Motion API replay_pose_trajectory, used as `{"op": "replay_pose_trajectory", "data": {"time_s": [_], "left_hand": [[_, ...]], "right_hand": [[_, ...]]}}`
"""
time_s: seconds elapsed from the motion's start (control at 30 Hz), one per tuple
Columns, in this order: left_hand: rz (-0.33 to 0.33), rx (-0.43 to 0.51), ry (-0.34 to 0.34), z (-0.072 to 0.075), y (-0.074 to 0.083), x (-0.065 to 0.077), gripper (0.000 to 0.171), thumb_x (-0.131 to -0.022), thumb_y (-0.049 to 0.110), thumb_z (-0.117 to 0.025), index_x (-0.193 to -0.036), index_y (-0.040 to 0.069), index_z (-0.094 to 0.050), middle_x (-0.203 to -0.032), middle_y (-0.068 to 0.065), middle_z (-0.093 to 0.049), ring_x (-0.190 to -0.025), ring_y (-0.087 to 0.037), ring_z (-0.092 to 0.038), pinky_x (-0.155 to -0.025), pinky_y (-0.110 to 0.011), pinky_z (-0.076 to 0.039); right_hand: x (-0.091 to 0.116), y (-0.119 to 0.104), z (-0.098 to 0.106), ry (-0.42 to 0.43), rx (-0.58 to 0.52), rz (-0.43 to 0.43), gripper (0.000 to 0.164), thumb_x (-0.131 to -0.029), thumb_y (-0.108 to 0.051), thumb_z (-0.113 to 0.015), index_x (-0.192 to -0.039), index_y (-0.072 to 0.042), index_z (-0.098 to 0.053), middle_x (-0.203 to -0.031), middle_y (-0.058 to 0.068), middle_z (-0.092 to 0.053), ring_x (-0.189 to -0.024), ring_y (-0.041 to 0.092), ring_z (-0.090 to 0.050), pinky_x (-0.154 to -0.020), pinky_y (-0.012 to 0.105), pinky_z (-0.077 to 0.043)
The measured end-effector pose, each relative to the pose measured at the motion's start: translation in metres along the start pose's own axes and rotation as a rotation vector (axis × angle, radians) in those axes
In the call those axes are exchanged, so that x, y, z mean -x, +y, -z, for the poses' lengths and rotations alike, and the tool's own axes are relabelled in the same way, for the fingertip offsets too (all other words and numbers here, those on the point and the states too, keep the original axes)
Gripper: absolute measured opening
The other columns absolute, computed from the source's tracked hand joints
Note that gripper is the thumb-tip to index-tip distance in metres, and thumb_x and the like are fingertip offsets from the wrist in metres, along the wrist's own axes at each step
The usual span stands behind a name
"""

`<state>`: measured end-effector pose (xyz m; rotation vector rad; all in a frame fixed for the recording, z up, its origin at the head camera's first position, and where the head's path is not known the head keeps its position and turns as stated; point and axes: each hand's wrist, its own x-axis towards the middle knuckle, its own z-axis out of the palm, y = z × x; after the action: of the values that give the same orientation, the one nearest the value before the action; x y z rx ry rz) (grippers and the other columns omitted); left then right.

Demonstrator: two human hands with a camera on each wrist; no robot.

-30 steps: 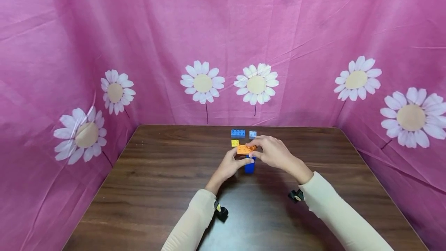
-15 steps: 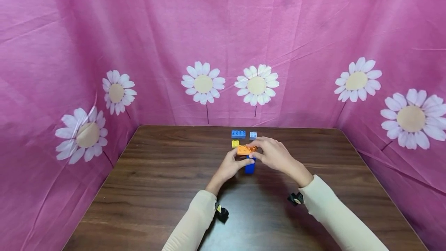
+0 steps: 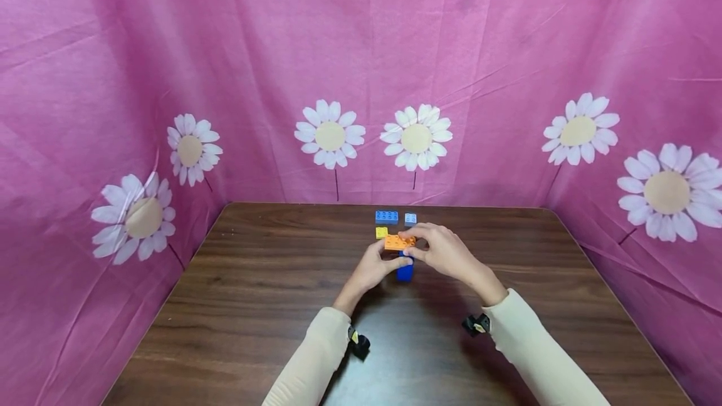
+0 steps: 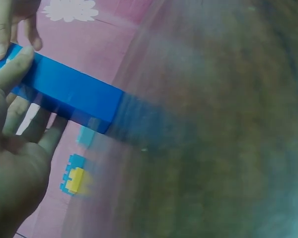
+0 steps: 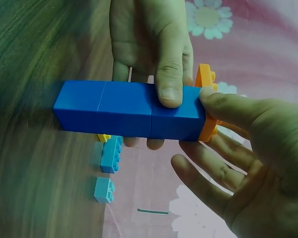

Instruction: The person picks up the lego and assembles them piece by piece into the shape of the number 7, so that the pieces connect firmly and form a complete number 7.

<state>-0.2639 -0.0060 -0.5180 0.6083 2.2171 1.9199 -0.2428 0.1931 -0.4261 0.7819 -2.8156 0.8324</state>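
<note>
A blue tower of stacked building bricks (image 3: 405,273) stands upright on the table, its seams showing in the right wrist view. My left hand (image 3: 372,268) grips its upper part, with the thumb on the near face and fingers behind. On top of the tower lies a thin orange brick (image 3: 395,242) that sticks out to the left. The right hand (image 3: 445,252) pinches this orange brick at its right end, its thumb (image 5: 228,106) right at the joint with the topmost blue brick. Part of the orange brick is hidden by the right fingers.
Behind the hands lie a small yellow brick (image 3: 381,232), a longer blue brick (image 3: 386,217) and a small light blue brick (image 3: 410,218). A pink cloth (image 3: 479,49) with printed daisies hangs along the back and sides of the wooden table (image 3: 254,306).
Both hands keep their places on the tower and the orange brick. The right wrist has sunk slightly toward the front of the table.
</note>
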Motion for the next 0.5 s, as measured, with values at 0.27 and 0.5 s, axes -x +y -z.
{"op": "replay_pose_trajectory", "data": {"time_s": [0.27,0.5], "left_hand": [[0.010,-0.033,-0.011,0.000,0.000,-0.001,0.043,-0.099,0.025,-0.079,-0.138,0.012,-0.068,-0.134,-0.008,-0.070,-0.117,-0.020,-0.070,-0.106,-0.042,-0.059],[0.014,-0.044,-0.038,-0.004,-0.001,0.001,0.046,-0.098,0.021,-0.080,-0.140,0.011,-0.065,-0.136,-0.011,-0.071,-0.122,-0.025,-0.070,-0.108,-0.047,-0.057]], "right_hand": [[0.003,0.014,-0.010,-0.031,-0.160,-0.012,0.047,-0.097,-0.016,-0.081,-0.141,-0.010,-0.067,-0.131,0.009,-0.073,-0.103,0.023,-0.071,-0.087,0.037,-0.064],[0.008,0.020,-0.012,0.016,-0.208,-0.035,0.042,-0.096,-0.012,-0.081,-0.136,-0.009,-0.068,-0.124,0.009,-0.075,-0.103,0.025,-0.071,-0.087,0.039,-0.064]]}}
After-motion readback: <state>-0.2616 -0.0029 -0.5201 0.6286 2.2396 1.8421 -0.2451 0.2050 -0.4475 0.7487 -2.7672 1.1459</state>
